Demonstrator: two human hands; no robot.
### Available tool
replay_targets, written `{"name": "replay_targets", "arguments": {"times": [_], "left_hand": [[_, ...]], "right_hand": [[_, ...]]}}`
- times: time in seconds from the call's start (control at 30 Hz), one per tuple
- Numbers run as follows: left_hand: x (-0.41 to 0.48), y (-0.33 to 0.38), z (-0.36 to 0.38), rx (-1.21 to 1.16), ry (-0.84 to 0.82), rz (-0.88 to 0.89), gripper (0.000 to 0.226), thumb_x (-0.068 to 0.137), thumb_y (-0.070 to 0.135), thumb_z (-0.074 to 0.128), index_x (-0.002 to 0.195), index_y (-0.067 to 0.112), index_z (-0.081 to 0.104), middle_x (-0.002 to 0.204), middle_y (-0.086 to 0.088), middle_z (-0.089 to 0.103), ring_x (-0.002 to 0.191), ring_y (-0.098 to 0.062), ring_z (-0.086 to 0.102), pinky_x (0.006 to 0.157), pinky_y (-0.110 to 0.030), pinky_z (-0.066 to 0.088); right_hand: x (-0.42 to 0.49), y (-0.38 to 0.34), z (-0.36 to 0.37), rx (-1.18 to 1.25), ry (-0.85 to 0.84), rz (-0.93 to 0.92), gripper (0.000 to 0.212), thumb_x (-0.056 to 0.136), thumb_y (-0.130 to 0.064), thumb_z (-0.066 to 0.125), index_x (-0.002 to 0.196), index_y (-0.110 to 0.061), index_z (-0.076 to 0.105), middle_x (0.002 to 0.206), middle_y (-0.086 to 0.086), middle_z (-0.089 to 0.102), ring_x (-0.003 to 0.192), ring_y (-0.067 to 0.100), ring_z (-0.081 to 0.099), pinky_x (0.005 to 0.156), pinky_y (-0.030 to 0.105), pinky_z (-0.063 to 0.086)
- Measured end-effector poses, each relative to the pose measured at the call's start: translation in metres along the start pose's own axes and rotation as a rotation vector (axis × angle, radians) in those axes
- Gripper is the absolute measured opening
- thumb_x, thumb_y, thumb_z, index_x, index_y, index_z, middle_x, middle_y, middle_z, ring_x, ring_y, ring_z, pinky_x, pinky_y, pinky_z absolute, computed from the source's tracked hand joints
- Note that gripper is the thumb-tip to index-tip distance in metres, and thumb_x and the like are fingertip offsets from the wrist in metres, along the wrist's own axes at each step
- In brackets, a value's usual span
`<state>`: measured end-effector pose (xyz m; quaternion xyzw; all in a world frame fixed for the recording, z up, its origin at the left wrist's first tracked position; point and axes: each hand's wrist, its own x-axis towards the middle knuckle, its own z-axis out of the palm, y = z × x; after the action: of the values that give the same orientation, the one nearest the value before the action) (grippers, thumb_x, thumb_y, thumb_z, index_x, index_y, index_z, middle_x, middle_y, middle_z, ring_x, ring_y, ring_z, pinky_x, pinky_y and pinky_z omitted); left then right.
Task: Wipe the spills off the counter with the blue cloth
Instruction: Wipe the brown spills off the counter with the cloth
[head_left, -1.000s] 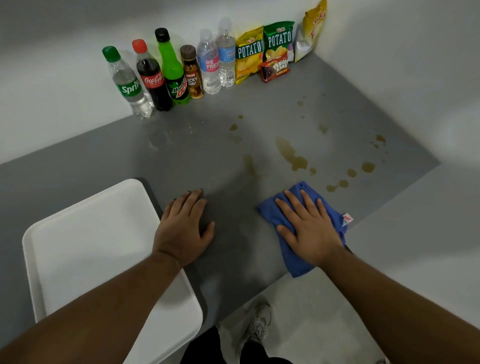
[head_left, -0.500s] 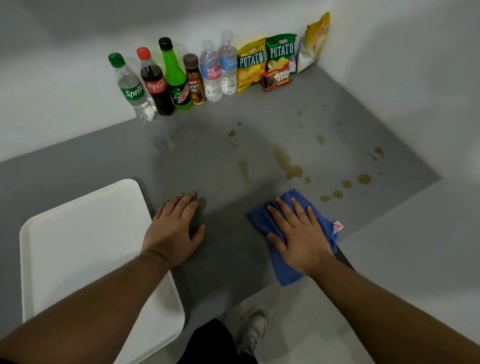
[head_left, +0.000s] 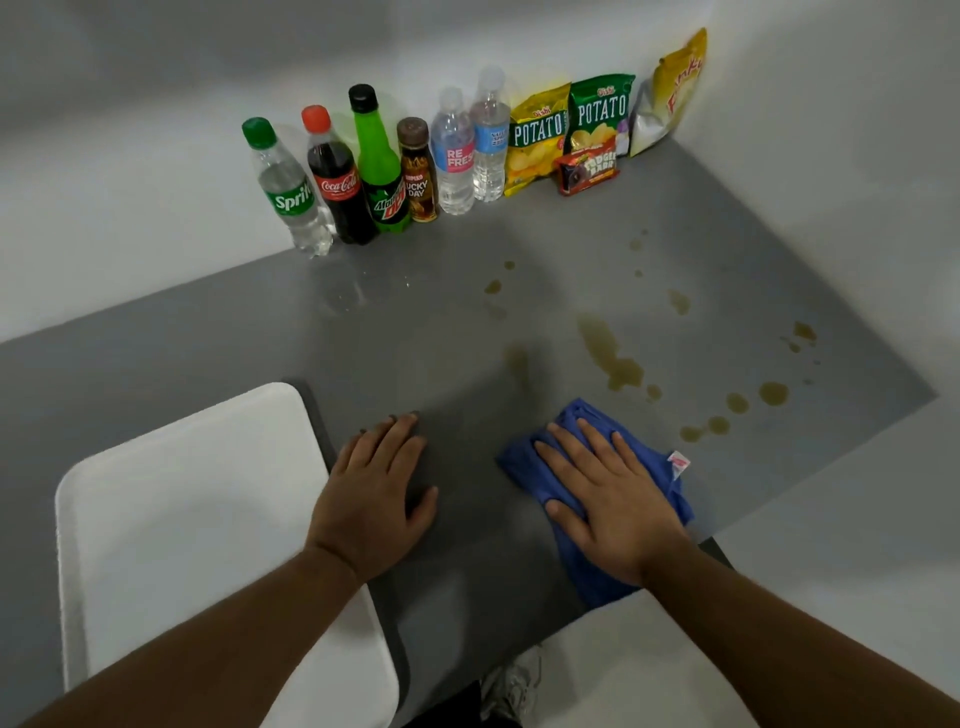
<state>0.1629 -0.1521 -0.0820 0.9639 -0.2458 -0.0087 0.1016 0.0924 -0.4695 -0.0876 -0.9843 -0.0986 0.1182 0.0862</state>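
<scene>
My right hand (head_left: 613, 499) lies flat, fingers spread, pressing the blue cloth (head_left: 576, 571) at the counter's (head_left: 441, 332) near edge, just short of brown spills (head_left: 618, 364). My left hand (head_left: 371, 499) rests palm-down, fingers together. Legible labels: Sprite (head_left: 291, 200), Coca-Cola (head_left: 340, 184), Potato (head_left: 537, 130).

Bare forearms, no sleeves, dark trousers, pale sneaker (head_left: 511, 686)

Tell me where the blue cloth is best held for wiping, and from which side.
Press flat from above on the bunched middle of the blue cloth, as the right hand does. It lies limp on the counter, so a spread palm probably drives it better than pinching its edge.
</scene>
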Motion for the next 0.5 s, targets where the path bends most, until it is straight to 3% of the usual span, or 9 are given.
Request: {"name": "replay_targets", "arguments": {"times": [0.23, 0.37, 0.5], "left_hand": [[0.0, -0.002, 0.003, 0.002, 0.039, 0.023, 0.062, 0.093, 0.052, 0.055, 0.141, 0.013, 0.059, 0.158, -0.01, 0.049, 0.143, -0.034, 0.049, 0.119, -0.054, 0.04], [0.001, -0.006, 0.004, 0.013, 0.048, 0.047, 0.062, 0.093, 0.053, 0.054, 0.14, 0.014, 0.059, 0.157, -0.011, 0.051, 0.142, -0.034, 0.05, 0.117, -0.056, 0.043], [0.007, -0.007, 0.001, 0.017, 0.05, 0.047, 0.061, 0.09, 0.054, 0.055, 0.135, 0.014, 0.062, 0.15, -0.012, 0.056, 0.135, -0.035, 0.055, 0.115, -0.055, 0.045]], "right_hand": [[0.052, -0.036, -0.008, 0.026, 0.028, 0.323, 0.072, 0.1, -0.068, 0.003, 0.163, -0.034, -0.005, 0.17, -0.008, -0.014, 0.157, 0.027, -0.016, 0.127, 0.054, -0.007], [0.036, -0.033, 0.003, 0.018, 0.007, 0.19, 0.068, 0.101, -0.069, 0.002, 0.161, -0.04, -0.012, 0.17, -0.012, -0.018, 0.156, 0.022, -0.023, 0.126, 0.048, -0.012], [0.019, -0.004, 0.0, 0.016, 0.019, 0.142, 0.065, 0.103, -0.069, 0.01, 0.162, -0.044, -0.006, 0.17, -0.018, -0.012, 0.158, 0.017, -0.012, 0.127, 0.043, -0.011]]}}
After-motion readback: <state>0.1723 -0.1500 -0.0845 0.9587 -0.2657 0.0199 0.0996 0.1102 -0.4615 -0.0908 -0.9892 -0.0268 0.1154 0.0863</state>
